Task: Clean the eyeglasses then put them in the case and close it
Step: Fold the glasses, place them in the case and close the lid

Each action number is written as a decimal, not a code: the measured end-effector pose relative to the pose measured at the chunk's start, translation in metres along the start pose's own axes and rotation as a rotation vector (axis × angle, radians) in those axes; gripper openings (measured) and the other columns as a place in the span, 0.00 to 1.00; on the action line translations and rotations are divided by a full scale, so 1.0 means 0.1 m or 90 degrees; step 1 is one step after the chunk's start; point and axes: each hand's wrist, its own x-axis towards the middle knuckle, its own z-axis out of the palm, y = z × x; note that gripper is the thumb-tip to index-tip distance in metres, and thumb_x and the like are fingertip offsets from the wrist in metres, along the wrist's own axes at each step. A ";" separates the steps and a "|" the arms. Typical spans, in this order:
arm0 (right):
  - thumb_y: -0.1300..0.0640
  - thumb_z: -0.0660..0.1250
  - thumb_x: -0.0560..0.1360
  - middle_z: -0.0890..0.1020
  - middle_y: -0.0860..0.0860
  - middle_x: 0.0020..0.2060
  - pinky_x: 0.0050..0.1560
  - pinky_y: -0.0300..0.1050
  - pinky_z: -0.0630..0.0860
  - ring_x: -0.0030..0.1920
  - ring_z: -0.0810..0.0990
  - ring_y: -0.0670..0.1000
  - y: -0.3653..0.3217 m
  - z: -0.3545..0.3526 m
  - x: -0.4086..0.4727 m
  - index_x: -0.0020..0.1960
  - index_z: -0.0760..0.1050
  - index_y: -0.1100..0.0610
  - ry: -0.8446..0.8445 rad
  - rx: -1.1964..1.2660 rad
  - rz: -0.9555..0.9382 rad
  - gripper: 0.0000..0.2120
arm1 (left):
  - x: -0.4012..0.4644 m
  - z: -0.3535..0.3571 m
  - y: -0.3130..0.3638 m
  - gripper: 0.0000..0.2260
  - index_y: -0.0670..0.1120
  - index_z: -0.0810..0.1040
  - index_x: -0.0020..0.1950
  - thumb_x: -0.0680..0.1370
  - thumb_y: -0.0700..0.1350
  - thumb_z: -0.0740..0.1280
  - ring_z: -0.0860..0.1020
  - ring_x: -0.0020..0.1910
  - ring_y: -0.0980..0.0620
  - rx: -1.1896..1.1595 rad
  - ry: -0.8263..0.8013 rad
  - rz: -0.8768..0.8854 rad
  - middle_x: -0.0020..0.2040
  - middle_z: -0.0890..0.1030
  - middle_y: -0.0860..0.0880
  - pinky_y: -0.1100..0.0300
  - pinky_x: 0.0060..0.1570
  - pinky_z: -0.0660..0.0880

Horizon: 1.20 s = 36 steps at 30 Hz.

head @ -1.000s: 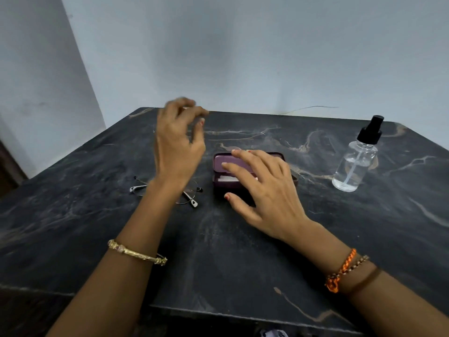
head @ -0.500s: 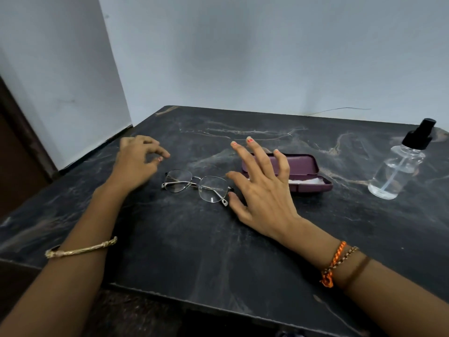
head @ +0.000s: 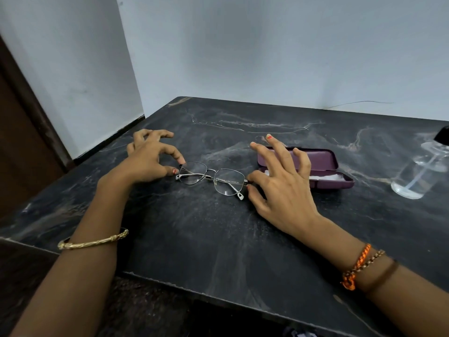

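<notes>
Change: both hands have closed in on the eyeglasses [head: 211, 177] from either side since half a second ago.
Left hand [head: 148, 158]: grip pinching the left hinge.
Right hand [head: 283, 188]: grip pinching the right hinge.
Eyeglasses: flat on the surface [head: 218, 239], beside the open case [head: 323, 166].
Meaning: lift looks imminent; cleaning not yet begun; spray bottle [head: 418, 173] untouched.

No text, label or number can be read anywhere.
</notes>
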 end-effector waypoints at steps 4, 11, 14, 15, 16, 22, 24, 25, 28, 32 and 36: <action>0.56 0.68 0.67 0.75 0.56 0.64 0.63 0.54 0.51 0.69 0.66 0.60 0.00 0.00 0.00 0.36 0.79 0.57 -0.001 0.003 -0.003 0.05 | -0.01 -0.01 0.00 0.14 0.63 0.75 0.34 0.65 0.43 0.74 0.50 0.69 0.48 0.000 -0.010 0.008 0.69 0.64 0.54 0.46 0.65 0.49; 0.56 0.69 0.68 0.75 0.55 0.64 0.62 0.55 0.51 0.69 0.67 0.60 0.02 0.01 0.00 0.36 0.79 0.56 0.027 -0.002 -0.007 0.05 | -0.01 0.01 0.02 0.11 0.59 0.78 0.37 0.66 0.43 0.74 0.50 0.71 0.47 0.000 0.033 0.029 0.70 0.65 0.54 0.44 0.66 0.48; 0.55 0.68 0.69 0.75 0.52 0.65 0.61 0.56 0.52 0.69 0.66 0.59 0.01 0.00 0.00 0.37 0.79 0.55 0.069 -0.004 0.016 0.04 | -0.02 0.01 0.05 0.11 0.59 0.77 0.38 0.67 0.43 0.73 0.48 0.73 0.49 -0.033 0.067 0.044 0.72 0.63 0.54 0.43 0.67 0.45; 0.55 0.67 0.69 0.75 0.52 0.65 0.61 0.57 0.52 0.69 0.66 0.59 0.00 -0.01 -0.01 0.37 0.79 0.54 0.090 0.006 0.027 0.04 | -0.02 0.02 0.07 0.11 0.59 0.78 0.39 0.67 0.42 0.73 0.48 0.73 0.49 -0.046 0.077 0.052 0.72 0.63 0.54 0.43 0.67 0.44; 0.55 0.66 0.69 0.75 0.51 0.65 0.61 0.58 0.53 0.69 0.66 0.60 0.00 -0.03 -0.02 0.38 0.79 0.54 0.115 0.023 0.040 0.04 | -0.03 0.03 0.09 0.11 0.58 0.78 0.39 0.67 0.41 0.72 0.47 0.74 0.50 -0.059 0.083 0.064 0.72 0.62 0.53 0.44 0.68 0.43; 0.54 0.66 0.69 0.72 0.48 0.66 0.61 0.54 0.51 0.69 0.58 0.50 0.14 -0.18 -0.02 0.41 0.80 0.51 0.238 0.233 0.156 0.05 | -0.08 0.00 0.30 0.14 0.58 0.77 0.38 0.69 0.37 0.70 0.47 0.74 0.51 -0.195 0.165 0.119 0.71 0.65 0.49 0.46 0.71 0.46; 0.55 0.67 0.69 0.70 0.43 0.64 0.59 0.45 0.50 0.69 0.58 0.48 0.25 -0.24 0.01 0.42 0.81 0.51 0.261 0.302 0.190 0.05 | -0.08 0.00 0.44 0.14 0.59 0.76 0.37 0.69 0.38 0.71 0.47 0.74 0.51 -0.192 0.189 0.132 0.70 0.65 0.52 0.41 0.71 0.44; 0.56 0.67 0.70 0.69 0.42 0.63 0.60 0.45 0.49 0.68 0.59 0.47 0.33 -0.28 0.01 0.42 0.81 0.52 0.265 0.335 0.204 0.04 | -0.07 0.01 0.53 0.13 0.59 0.76 0.37 0.68 0.40 0.71 0.47 0.74 0.51 -0.178 0.196 0.133 0.70 0.65 0.54 0.36 0.69 0.42; 0.61 0.66 0.72 0.71 0.42 0.60 0.63 0.40 0.57 0.65 0.64 0.48 0.61 -0.38 -0.01 0.43 0.79 0.54 0.257 0.432 0.244 0.04 | 0.00 0.10 0.86 0.09 0.59 0.77 0.35 0.68 0.45 0.71 0.46 0.73 0.52 -0.166 0.198 0.099 0.69 0.65 0.59 0.28 0.64 0.38; 0.62 0.62 0.75 0.74 0.45 0.55 0.65 0.49 0.67 0.62 0.71 0.51 0.94 -0.36 -0.13 0.42 0.75 0.53 0.237 0.522 0.299 0.06 | 0.11 0.32 1.22 0.05 0.57 0.78 0.34 0.68 0.48 0.71 0.46 0.73 0.52 -0.173 0.162 0.047 0.70 0.64 0.59 0.29 0.62 0.35; 0.60 0.61 0.76 0.73 0.40 0.51 0.62 0.57 0.68 0.60 0.72 0.51 1.14 -0.30 -0.20 0.39 0.73 0.48 0.214 0.532 0.354 0.10 | 0.16 0.54 1.40 0.06 0.57 0.79 0.33 0.68 0.47 0.72 0.45 0.73 0.52 -0.169 0.153 0.035 0.70 0.64 0.59 0.27 0.61 0.36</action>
